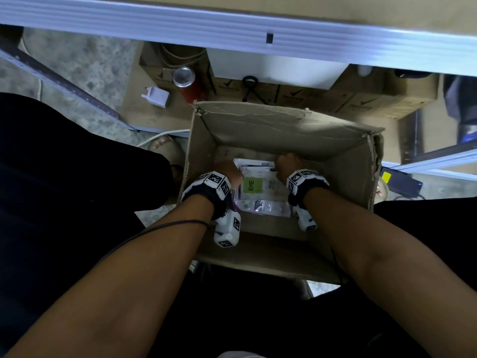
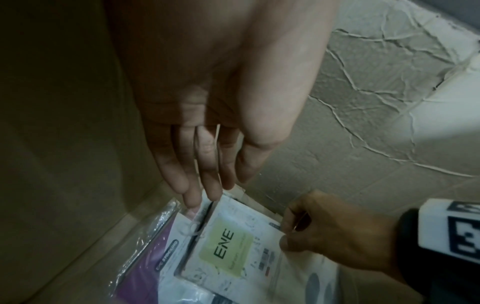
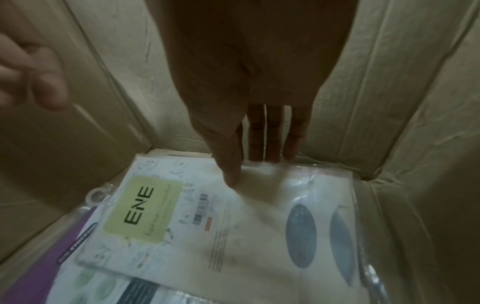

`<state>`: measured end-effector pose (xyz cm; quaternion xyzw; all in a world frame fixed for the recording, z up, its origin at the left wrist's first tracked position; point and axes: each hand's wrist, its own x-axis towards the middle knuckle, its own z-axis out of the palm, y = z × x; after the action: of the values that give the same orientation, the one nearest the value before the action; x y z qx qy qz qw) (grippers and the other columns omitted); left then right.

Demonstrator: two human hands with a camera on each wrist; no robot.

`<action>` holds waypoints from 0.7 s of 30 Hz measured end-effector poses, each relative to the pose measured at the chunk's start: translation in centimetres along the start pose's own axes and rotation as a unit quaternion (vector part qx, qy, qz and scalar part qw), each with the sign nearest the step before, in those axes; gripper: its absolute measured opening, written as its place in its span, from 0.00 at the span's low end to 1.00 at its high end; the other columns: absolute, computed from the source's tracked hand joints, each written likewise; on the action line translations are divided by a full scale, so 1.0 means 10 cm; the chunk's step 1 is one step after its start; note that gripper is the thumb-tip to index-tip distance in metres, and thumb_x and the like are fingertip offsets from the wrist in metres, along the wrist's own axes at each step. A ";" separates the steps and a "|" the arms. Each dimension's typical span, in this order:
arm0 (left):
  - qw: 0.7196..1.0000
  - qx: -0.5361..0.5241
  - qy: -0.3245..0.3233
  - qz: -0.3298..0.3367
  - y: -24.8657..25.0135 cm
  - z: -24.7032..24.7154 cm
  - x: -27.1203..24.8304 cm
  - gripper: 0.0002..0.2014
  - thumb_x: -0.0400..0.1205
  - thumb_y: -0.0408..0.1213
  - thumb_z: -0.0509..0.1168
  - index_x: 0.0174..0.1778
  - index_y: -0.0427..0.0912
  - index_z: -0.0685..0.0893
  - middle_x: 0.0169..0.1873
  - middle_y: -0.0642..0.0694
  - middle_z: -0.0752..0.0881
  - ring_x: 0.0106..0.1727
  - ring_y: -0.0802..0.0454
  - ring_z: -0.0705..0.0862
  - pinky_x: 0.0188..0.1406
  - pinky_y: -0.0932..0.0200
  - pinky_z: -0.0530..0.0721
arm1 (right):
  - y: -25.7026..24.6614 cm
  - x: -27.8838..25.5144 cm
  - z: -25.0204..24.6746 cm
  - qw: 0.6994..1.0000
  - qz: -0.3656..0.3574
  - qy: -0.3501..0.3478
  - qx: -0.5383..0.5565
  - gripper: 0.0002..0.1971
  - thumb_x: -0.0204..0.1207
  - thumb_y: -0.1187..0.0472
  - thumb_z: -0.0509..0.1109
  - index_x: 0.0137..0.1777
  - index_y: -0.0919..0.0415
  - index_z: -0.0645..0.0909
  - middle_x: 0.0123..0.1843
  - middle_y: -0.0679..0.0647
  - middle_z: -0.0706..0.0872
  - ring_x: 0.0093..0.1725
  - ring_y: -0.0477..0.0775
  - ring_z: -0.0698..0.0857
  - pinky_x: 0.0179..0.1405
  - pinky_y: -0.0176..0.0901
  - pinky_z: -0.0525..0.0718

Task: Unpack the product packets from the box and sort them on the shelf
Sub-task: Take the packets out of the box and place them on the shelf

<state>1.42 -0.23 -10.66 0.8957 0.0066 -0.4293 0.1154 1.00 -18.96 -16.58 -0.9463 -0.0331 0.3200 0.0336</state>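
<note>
- The cardboard box (image 1: 281, 125) was set open on a concrete floor (image 1: 85, 63), below a pale shelf rail (image 1: 232, 24).
- A white ENE packet (image 1: 255, 186) was seen flat on the box bottom.
- The right hand (image 3: 249, 86) was clamped on its edge, thumb above.
- The left hand (image 2: 207, 102) was held with fingers straight, tips touching the packet.
- A red can (image 1: 187, 83) was stood beyond the box.

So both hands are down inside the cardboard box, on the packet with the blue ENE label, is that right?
Not quite: the ENE label is light green, not blue, as the right wrist view shows. The rest holds: both the left hand and right hand are down in the cardboard box at that packet.
</note>
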 end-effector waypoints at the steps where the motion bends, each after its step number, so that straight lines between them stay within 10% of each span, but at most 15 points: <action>1: 1.000 0.006 -0.009 -0.004 0.01 0.01 0.01 0.11 0.86 0.35 0.60 0.53 0.32 0.85 0.56 0.35 0.88 0.46 0.43 0.86 0.30 0.62 0.74 | 0.01 -0.01 -0.01 1.000 0.001 0.006 0.002 0.13 0.76 0.66 0.72 0.59 0.65 0.85 0.61 0.65 0.86 0.60 0.66 0.87 0.56 0.52 0.84; 11: 0.999 0.034 -0.037 -0.009 0.04 0.29 0.25 0.08 0.85 0.37 0.62 0.46 0.37 0.81 0.55 0.37 0.88 0.45 0.43 0.84 0.41 0.56 0.79 | 0.25 -0.20 -0.14 0.995 0.009 0.048 0.088 0.12 0.73 0.64 0.73 0.57 0.60 0.82 0.62 0.63 0.86 0.63 0.67 0.84 0.64 0.57 0.81; 21: 0.983 0.126 -0.005 0.134 -0.06 0.67 0.52 0.23 0.79 0.32 0.72 0.72 0.41 0.79 0.72 0.37 0.74 0.73 0.35 0.75 0.73 0.46 0.75 | 0.37 -0.38 -0.32 0.981 0.017 0.086 0.173 0.11 0.72 0.71 0.69 0.52 0.59 0.84 0.55 0.62 0.88 0.57 0.65 0.86 0.54 0.51 0.85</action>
<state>-0.50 -1.50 -18.88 0.8937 -0.1684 -0.4118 0.0582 0.09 -23.06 -12.05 -0.9504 0.0423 0.2392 0.1941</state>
